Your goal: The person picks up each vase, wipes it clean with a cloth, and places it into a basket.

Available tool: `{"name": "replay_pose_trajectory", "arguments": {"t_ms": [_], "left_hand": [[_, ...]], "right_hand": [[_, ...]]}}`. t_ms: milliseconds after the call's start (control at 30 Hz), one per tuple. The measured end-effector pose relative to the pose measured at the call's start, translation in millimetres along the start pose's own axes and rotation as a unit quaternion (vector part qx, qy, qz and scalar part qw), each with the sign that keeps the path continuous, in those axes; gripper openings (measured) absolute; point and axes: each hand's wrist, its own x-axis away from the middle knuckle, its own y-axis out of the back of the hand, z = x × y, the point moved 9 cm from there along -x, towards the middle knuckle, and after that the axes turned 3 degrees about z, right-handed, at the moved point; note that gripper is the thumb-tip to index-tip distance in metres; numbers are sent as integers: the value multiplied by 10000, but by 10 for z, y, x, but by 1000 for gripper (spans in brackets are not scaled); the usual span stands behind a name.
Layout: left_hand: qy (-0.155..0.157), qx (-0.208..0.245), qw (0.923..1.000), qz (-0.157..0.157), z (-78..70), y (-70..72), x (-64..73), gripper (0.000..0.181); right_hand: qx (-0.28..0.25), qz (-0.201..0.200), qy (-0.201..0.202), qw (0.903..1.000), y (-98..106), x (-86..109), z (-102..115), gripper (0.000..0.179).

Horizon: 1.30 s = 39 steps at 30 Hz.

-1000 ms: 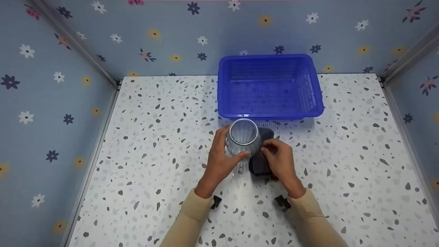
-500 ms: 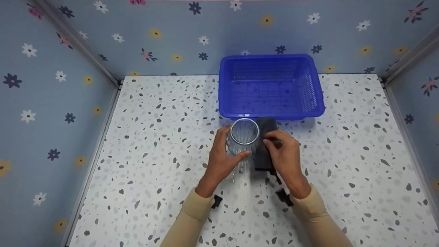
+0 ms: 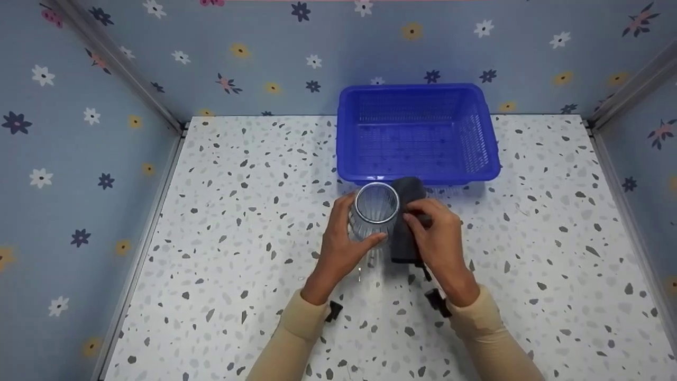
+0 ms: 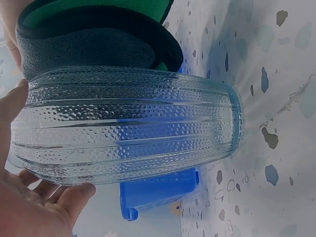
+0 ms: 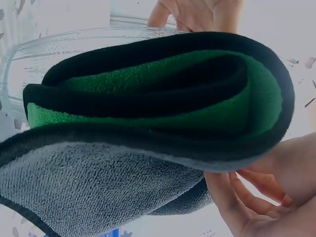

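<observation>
My left hand [image 3: 341,241] grips a clear ribbed glass vase [image 4: 133,128] round its upper part, thumb on the near side. The vase stands upright in the head view, its round rim [image 3: 377,222] facing up, its base close over the table. My right hand [image 3: 439,233] pinches a folded cloth [image 3: 406,243], grey on one face and green on the other with black edging. In the right wrist view the cloth [image 5: 108,187] hangs in loose folds against the vase's side, and the fingers [image 5: 227,197] hold its edge.
A blue plastic basket [image 3: 418,177] with slotted walls stands just beyond the vase and cloth, near the back wall [image 3: 275,58]. Flower-patterned panels also rise at left and right. The speckled white table [image 3: 238,211] spreads on both sides of the hands.
The right hand has moved slightly right and away from the body, and the cloth has shifted forward along the vase's side, toward the basket. The left hand and vase have stayed put.
</observation>
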Motion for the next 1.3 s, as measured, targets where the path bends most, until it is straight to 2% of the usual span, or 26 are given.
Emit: {"name": "replay_pose_trajectory", "arguments": {"t_ms": [167, 467, 667, 933, 1100, 1300], "left_hand": [[-82, 21, 10000, -31, 3, -10, -4, 92], [-145, 49, 9998, -102, -3, 12, -6, 92], [-95, 117, 9999, -47, -7, 1, -6, 92], [-82, 70, 9999, -13, -8, 2, -5, 90], [-15, 73, 10000, -22, 5, 1, -8, 91], [13, 32, 10000, -27, 4, -3, -4, 90]], "right_hand": [[21, -19, -79, 10000, -13, 39, -82, 12], [-544, 190, -421, 9974, -185, 138, -437, 12], [-395, 305, -490, 9975, -337, 201, -653, 12], [-506, 580, -923, 9928, -517, 231, -906, 12], [-577, 628, -986, 9915, -538, 223, -950, 12], [-618, 549, -1036, 9912, -458, 215, -886, 13]]}}
